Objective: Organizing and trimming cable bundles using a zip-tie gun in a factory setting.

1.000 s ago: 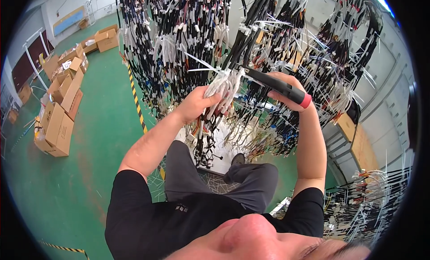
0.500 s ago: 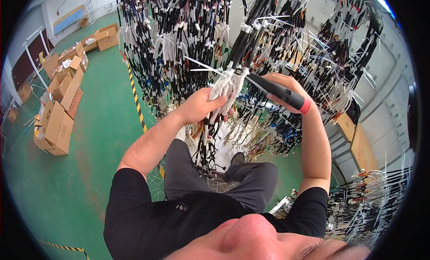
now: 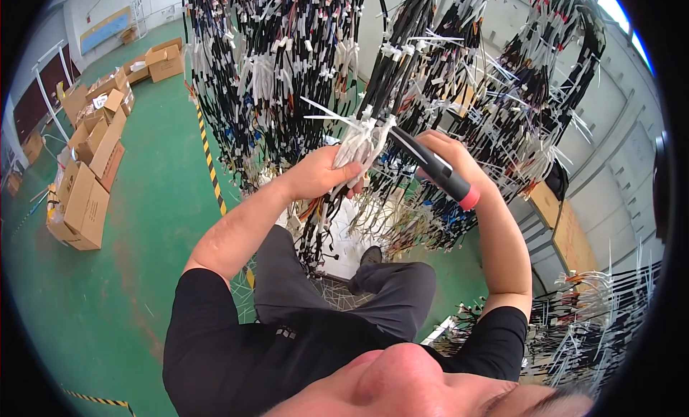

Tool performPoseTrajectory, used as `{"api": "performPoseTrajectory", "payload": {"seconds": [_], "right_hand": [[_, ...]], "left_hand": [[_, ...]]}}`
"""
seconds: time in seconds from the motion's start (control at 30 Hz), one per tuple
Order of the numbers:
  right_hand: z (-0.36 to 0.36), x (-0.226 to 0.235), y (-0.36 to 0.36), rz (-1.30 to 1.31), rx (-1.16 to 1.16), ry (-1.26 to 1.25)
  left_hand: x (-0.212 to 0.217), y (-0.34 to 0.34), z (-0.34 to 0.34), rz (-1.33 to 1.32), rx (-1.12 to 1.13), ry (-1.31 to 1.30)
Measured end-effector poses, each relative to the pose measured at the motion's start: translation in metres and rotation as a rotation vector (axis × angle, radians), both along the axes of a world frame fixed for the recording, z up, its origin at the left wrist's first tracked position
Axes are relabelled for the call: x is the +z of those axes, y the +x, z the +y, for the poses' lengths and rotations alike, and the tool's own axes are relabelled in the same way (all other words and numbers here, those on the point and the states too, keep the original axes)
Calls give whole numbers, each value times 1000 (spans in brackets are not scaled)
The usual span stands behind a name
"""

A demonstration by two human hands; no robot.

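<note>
Held in front of me is a bundle of black wire harnesses with pale white sleeved ends. Around its lower part my left hand is closed, thumb across the white sleeves. White cable ties stick out to the left just above that hand. My right hand grips a black cable tie gun with a red rear end; the gun hides part of the fingers. Its narrow nose meets the bundle at the upper right of the white sleeves. Loose black ends dangle below my left hand.
Dense curtains of hanging harnesses stand ahead and to the right. More harnesses lie at the lower right. Open cardboard boxes line the green floor at left, beyond a yellow-black floor stripe. Wooden boards lean at right.
The rear end of the cable tie gun has swung lower and a little to the left, with its nose still at the bundle. My left hand keeps its grip. The view has shifted slightly.
</note>
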State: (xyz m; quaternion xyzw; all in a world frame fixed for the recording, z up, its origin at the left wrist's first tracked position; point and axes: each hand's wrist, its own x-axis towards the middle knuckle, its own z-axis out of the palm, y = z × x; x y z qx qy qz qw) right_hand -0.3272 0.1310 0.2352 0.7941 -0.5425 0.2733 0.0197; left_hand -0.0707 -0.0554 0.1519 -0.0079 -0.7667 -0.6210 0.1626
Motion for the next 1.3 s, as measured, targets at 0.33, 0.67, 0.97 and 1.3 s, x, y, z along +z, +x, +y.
{"api": "performPoseTrajectory", "payload": {"seconds": [0.33, 0.67, 0.97, 1.3], "right_hand": [[9, -4, 4, 192, -211, -277], [15, -41, 21, -93, -146, -161], [22, -29, 4, 31, -271, -253], [45, -124, 9, 24, -644, -504]], "left_hand": [[-3, -5, -2, 60, -81, 89], [-21, -17, -12, 163, -427, 429], [-26, -24, -11, 139, -488, 439], [-22, -21, -16, 135, -528, 512]]}}
